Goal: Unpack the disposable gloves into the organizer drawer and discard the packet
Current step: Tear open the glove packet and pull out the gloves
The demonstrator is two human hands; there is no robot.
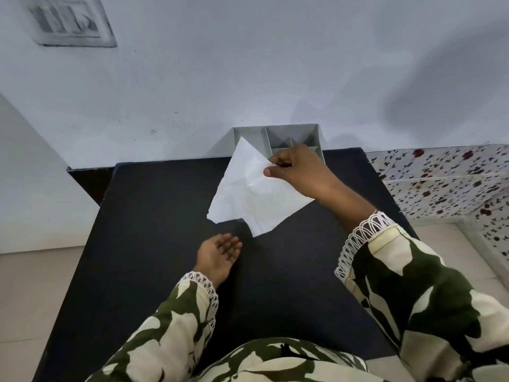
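A switch plate sits on the pale wall far up and to the left of the black table. Over the table's near middle, the left hand hangs palm up with its fingers loosely spread and nothing in it; its sleeve is green and cream with a white lace cuff. Just beyond and to the right of that hand is the white packet, a thin crinkled sheet lifted off the table, its lower corner pointing toward the left hand and its upper corner overlapping the front of the grey organizer drawer. Whether gloves are inside the packet cannot be told. The drawer stands at the table's far edge against the wall, with its open compartments facing up. The right hand pinches the packet's right edge between thumb and fingers, in front of the drawer. Right of the table lies a cloth with a small dark flower print.
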